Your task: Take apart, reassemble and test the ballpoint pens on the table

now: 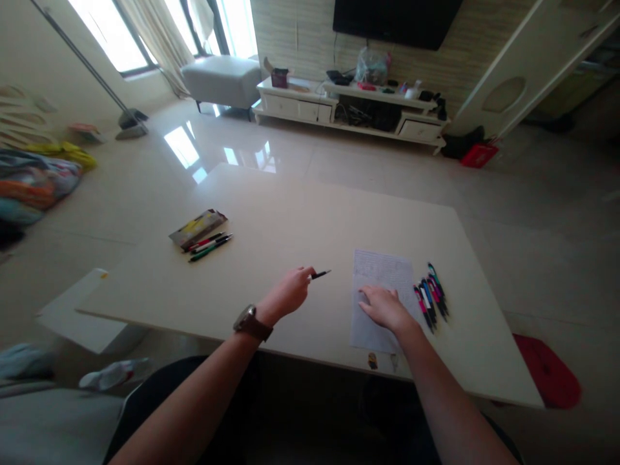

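My left hand [287, 290], with a watch on its wrist, grips a dark pen [321, 274] above the middle of the table. The pen's tip points right, towards the paper. My right hand [383, 306] rests on a sheet of paper [365, 332] covered in lines of writing, its fingers spread and holding nothing. Just right of the sheet lies a group of several coloured pens [430, 297]. Over on the left, a few more pens [210, 247] lie beside a grey and yellow box [197, 228].
The pale table [300, 219] has its near edge close to my legs. Two small stickers [372, 360] sit near that edge. A red stool [547, 371] stands by the right corner. Beyond the table are a white TV cabinet [290, 103] and a grey bench [223, 77].
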The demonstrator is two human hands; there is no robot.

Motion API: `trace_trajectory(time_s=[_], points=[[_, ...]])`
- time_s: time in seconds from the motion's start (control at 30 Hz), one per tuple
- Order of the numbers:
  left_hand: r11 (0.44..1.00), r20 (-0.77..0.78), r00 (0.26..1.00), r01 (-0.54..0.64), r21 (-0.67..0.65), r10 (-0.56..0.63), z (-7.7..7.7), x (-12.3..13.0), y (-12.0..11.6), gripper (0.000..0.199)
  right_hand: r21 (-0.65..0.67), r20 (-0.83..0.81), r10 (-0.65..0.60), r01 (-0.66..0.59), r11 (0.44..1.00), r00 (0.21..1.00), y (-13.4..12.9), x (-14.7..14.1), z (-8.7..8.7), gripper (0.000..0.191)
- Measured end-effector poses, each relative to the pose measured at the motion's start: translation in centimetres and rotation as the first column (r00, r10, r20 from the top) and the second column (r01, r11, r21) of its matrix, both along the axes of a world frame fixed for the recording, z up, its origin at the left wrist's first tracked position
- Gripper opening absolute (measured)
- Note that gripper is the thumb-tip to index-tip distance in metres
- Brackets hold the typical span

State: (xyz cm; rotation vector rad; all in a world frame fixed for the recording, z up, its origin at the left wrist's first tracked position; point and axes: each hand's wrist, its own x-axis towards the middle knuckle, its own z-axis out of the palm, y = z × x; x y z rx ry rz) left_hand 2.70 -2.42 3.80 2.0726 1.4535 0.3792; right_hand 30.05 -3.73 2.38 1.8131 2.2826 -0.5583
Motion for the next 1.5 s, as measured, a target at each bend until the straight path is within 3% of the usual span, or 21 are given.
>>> trace_trajectory(time_s=[0.1, 0.17, 0.23, 0.3, 0.43, 0.53, 0.63, 0.73, 0.83, 0.9, 0.97, 1.07, 1.13, 1.2, 1.33, 1.43, 1.5], points=[[0.993, -0.007, 0.993, 0.121, -0.011, -0.121, 0.0, 0.2, 0.0, 0.029, 0.133, -0.221, -0.043, 0.073, 0.988, 0.974, 0.9, -2.6, 0.6, 0.032], [0.987, -0.008, 0.987, 0.162, 0.012, -0.162, 0.1, -0.1, 0.1, 0.028, 0.105, -0.498, -0.059, 0.128, 0.986, 0.865, 1.5, -4.6, 0.8, 0.043], [0.983, 0.007, 0.984, 0.178, 0.038, -0.178, 0.0, -0.6, 0.3, 0.027, -0.01, -0.677, -0.106, 0.135, 0.991, 0.728, 2.0, -6.4, 0.7, 0.051], [0.981, 0.046, 0.981, 0.187, 0.046, -0.189, -0.1, -1.0, 0.5, 0.026, -0.094, -0.733, -0.146, 0.114, 0.989, 0.665, 2.3, -7.6, 0.5, 0.051], [0.984, 0.076, 0.981, 0.177, 0.027, -0.178, -0.1, -1.8, 0.8, 0.021, -0.098, -0.777, -0.175, 0.158, 0.983, 0.604, 2.7, -8.8, -0.1, 0.038], [0.985, 0.061, 0.983, 0.17, 0.018, -0.171, 0.5, -2.2, 0.8, 0.023, -0.099, -0.87, -0.167, 0.166, 0.981, 0.465, 2.8, -9.0, -0.3, 0.018], [0.982, 0.043, 0.982, 0.184, 0.044, -0.186, 1.1, -2.2, 0.6, 0.022, -0.141, -0.91, -0.202, 0.188, 0.972, 0.361, 2.9, -8.9, -0.4, 0.025], [0.976, 0.0, 0.979, 0.202, 0.082, -0.203, 1.1, -1.9, 0.4, 0.023, -0.267, -0.845, -0.329, 0.199, 0.943, 0.422, 2.8, -8.5, -0.5, 0.042], [0.976, -0.038, 0.98, 0.198, 0.089, -0.196, 0.8, -1.7, 0.4, 0.023, -0.194, -0.834, -0.282, 0.226, 0.955, 0.475, 2.7, -8.0, -0.3, 0.037], [0.977, -0.044, 0.981, 0.19, 0.093, -0.187, 0.6, -1.6, 0.3, 0.024, -0.129, -0.87, -0.232, 0.253, 0.959, 0.436, 2.6, -7.6, -0.2, 0.039], [0.976, -0.036, 0.981, 0.196, 0.098, -0.193, 0.5, -1.5, 0.3, 0.024, -0.197, -0.867, -0.279, 0.23, 0.953, 0.413, 2.6, -7.3, -0.2, 0.04], [0.973, -0.027, 0.978, 0.208, 0.101, -0.207, 0.6, -1.3, 0.2, 0.025, -0.31, -0.824, -0.352, 0.167, 0.936, 0.444, 2.6, -6.8, -0.3, 0.038], [0.972, -0.034, 0.978, 0.209, 0.104, -0.206, 0.6, -1.2, 0.2, 0.024, -0.259, -0.847, -0.317, 0.19, 0.947, 0.426, 2.6, -6.5, -0.3, 0.032], [0.972, -0.038, 0.978, 0.209, 0.106, -0.206, 0.6, -1.1, 0.2, 0.024, -0.223, -0.87, -0.296, 0.221, 0.949, 0.394, 2.7, -6.3, -0.2, 0.039], [0.97, -0.018, 0.976, 0.22, 0.106, -0.219, 0.7, -1.0, 0.2, 0.025, -0.359, -0.813, -0.385, 0.144, 0.922, 0.436, 2.7, -6.1, 0.0, 0.035], [0.971, -0.045, 0.976, 0.219, 0.098, -0.215, 0.8, -0.9, 0.1, 0.023, -0.321, -0.841, -0.349, 0.138, 0.937, 0.413, 2.6, -6.1, -0.1, 0.027], [0.974, -0.076, 0.976, 0.209, 0.083, -0.203, 0.8, -1.0, 0.1, 0.02, -0.29, -0.868, -0.333, 0.167, 0.942, 0.367, 2.6, -6.2, 0.0, 0.034]])
